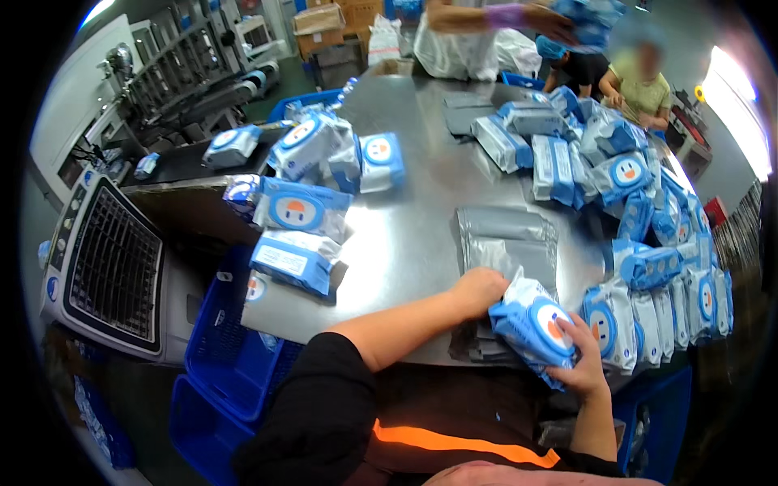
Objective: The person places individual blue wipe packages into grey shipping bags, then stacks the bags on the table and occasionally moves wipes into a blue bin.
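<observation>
At the near edge of the metal table, my right hand (580,356) grips a blue-and-white soft pack of wipes (535,322) by its near right side. The pack is tilted, with its orange-and-blue printed face up. Beside its far left corner is my left hand (480,292), fingers curled closed. Whether those fingers pinch the pack's edge or a bag beneath is hidden. Under and beyond both hands lies a stack of flat grey plastic bags (509,231). More wipes packs (612,320) stand in a row just right of my right hand.
A large heap of wipes packs (600,150) covers the table's right side. Several packs (300,206) lie along its left edge, beside a conveyor (186,166). Blue crates (223,324) and an air cooler (113,255) stand at left. Across the table, another person's arm (494,18) holds blue packs.
</observation>
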Demonstrator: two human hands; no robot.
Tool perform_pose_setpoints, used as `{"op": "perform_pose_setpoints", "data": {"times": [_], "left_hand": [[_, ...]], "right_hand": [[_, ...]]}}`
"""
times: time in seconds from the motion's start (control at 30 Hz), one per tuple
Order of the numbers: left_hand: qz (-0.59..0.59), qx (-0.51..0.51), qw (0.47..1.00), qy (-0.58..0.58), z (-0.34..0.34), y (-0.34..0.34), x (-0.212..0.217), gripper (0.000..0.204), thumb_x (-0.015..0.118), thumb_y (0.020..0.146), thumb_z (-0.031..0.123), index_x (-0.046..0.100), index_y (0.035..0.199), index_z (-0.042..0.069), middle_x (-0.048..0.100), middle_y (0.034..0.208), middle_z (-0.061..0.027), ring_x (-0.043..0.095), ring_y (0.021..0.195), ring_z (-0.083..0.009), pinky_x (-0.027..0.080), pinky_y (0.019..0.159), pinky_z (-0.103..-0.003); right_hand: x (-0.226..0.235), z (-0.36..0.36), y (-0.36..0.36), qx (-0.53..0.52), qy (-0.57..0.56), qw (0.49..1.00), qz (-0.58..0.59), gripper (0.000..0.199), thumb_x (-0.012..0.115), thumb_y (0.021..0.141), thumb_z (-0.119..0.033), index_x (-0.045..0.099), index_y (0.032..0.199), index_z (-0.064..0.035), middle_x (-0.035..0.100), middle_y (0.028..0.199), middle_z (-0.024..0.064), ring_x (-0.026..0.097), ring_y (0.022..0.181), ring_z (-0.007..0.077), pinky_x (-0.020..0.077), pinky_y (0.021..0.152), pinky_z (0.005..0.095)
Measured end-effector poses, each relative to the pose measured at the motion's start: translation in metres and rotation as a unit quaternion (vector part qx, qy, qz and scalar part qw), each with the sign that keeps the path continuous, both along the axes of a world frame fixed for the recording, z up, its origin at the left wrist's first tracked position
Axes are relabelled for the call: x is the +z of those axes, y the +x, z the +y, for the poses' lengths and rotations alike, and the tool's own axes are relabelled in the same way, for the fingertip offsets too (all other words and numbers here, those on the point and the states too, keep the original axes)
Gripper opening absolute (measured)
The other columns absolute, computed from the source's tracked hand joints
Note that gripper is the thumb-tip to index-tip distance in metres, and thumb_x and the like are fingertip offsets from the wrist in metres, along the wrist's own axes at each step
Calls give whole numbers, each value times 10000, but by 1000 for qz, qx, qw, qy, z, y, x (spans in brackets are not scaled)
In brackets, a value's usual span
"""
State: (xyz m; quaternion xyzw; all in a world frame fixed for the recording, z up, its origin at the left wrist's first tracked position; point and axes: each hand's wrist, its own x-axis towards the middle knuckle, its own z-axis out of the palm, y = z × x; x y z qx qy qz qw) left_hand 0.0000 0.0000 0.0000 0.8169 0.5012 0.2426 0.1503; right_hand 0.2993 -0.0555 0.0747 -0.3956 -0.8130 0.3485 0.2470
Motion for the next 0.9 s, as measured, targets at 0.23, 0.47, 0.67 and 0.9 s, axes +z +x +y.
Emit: {"op": "perform_pose_setpoints", "data": {"times": [0.23,0.47,0.67,0.9], "left_hand": [[-193,105,964,153,-30,-3,8,98,705,878,147,705,954,86,633,891,-127,638,815,-364,529,706,-439],[-171,-101,949,244,-29,9,38,194,676,829,108,653,1010,40,622,884,-130,617,838,-347,529,743,-419],[-146,77,964,206,-28,-13,10,405,688,827,87,615,1225,80,643,958,-143,625,860,-355,524,764,-429],[35,120,987,99,-30,-6,5,680,654,796,132,448,1422,-38,648,889,-166,630,838,-352,497,751,-463]], "right_hand": [[19,-9,-24,-6,103,985,-135,782,845,590,-236,619,1326,-98,535,1350,229,545,1193,422,441,1021,463],[14,-32,-58,-96,183,958,-201,817,863,630,-326,579,1360,-96,570,1206,275,620,1025,441,528,849,463],[16,-20,-82,-168,115,952,-230,767,781,746,-501,560,1394,-153,609,1151,241,662,971,400,551,818,457],[15,-20,-108,-218,168,920,-279,750,753,749,-553,591,1357,-145,639,1035,208,690,835,365,564,703,431]]}}
